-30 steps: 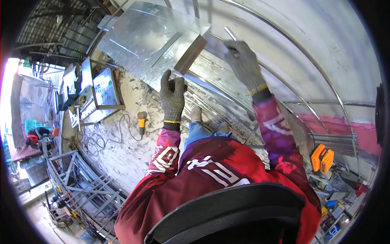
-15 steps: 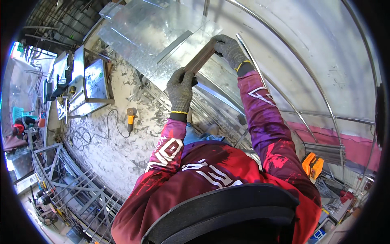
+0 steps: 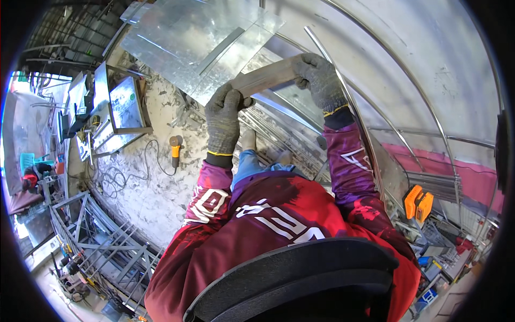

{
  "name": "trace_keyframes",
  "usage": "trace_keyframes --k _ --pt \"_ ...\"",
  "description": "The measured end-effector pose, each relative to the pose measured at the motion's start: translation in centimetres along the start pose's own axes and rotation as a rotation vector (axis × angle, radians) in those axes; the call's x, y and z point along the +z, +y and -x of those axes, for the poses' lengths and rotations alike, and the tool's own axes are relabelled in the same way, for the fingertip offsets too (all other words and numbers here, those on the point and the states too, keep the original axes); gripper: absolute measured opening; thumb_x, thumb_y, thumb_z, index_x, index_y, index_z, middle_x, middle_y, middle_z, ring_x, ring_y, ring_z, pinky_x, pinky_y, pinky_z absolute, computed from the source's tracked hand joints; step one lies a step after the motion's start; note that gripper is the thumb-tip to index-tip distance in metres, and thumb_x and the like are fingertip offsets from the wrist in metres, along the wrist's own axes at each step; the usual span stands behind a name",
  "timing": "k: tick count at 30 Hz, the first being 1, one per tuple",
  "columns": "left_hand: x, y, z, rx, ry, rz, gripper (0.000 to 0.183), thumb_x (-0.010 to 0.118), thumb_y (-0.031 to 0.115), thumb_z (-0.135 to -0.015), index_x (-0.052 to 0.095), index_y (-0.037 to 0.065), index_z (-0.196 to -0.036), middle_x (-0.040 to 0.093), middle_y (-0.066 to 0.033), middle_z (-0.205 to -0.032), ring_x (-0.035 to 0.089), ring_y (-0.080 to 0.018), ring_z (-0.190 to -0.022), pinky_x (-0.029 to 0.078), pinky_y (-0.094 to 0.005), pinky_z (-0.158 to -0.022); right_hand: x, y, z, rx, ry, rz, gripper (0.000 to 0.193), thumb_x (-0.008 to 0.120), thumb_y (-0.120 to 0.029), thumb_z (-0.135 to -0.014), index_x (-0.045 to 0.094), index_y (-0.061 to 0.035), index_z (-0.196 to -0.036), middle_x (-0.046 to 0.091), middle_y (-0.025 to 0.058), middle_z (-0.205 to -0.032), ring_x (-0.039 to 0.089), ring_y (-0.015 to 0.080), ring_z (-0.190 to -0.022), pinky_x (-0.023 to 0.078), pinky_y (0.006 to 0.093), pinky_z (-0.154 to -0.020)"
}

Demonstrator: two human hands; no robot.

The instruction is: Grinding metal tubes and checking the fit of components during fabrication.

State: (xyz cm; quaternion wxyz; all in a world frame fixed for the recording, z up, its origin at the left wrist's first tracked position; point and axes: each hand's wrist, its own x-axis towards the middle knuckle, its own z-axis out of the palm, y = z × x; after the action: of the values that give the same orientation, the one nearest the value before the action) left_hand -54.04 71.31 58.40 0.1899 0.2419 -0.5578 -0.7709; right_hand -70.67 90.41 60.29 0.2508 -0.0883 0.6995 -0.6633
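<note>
Between my two gloved hands I hold a short, flat grey-brown strip (image 3: pixel 268 77), probably metal, tilted up toward the right. My left hand (image 3: pixel 223 118) is closed round its left end, with the thumb on the near face. At the other end my right hand (image 3: pixel 320 81) grips it, fingers curled over the edge. Both gloves are grey knit with yellow-trimmed cuffs. Beyond the strip lie large shiny sheets of metal (image 3: pixel 177 40), with a narrow grey metal piece (image 3: pixel 221 50) resting on them.
An orange angle grinder (image 3: pixel 175 152) lies on the stained floor at left, its cord (image 3: pixel 115 174) looped beside it. Long metal profiles (image 3: pixel 276 129) lie near my feet. A metal rack (image 3: pixel 107 241) stands lower left. Bent tubes (image 3: pixel 375 40) and an orange case-like object (image 3: pixel 417 203) are at right.
The strip has swung from a steep slant to nearly level, turning more of its broad face up. My right hand has moved right and nearer, my left slightly left.
</note>
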Motion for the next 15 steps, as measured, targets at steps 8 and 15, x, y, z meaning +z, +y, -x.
trace_keyframes --k 8,15 --pt "0.1 -0.2 0.7 -0.065 -0.061 0.091 0.032 0.063 0.008 -0.097 0.064 -0.012 -0.122 0.071 -0.0152 -0.103 0.072 -0.0208 -0.089 0.062 -0.0324 -0.083 0.1 3.1 1.8 -0.009 0.096 -0.191 0.025 0.072 -0.013 -0.094 0.069 0.0048 -0.111 0.069 0.0081 -0.084 0.065 0.0128 -0.067 0.056 0.0259 -0.061" --pt "-0.4 -0.8 1.2 -0.066 -0.052 0.14 0.031 0.061 0.004 -0.097 0.064 -0.013 -0.122 0.07 -0.0162 -0.106 0.071 -0.0213 -0.089 0.063 -0.0327 -0.084 0.0 3.2 2.4 -0.049 0.068 -0.171 0.026 0.072 -0.014 -0.094 0.068 0.0055 -0.111 0.069 0.0075 -0.086 0.066 0.0125 -0.069 0.056 0.0256 -0.062"
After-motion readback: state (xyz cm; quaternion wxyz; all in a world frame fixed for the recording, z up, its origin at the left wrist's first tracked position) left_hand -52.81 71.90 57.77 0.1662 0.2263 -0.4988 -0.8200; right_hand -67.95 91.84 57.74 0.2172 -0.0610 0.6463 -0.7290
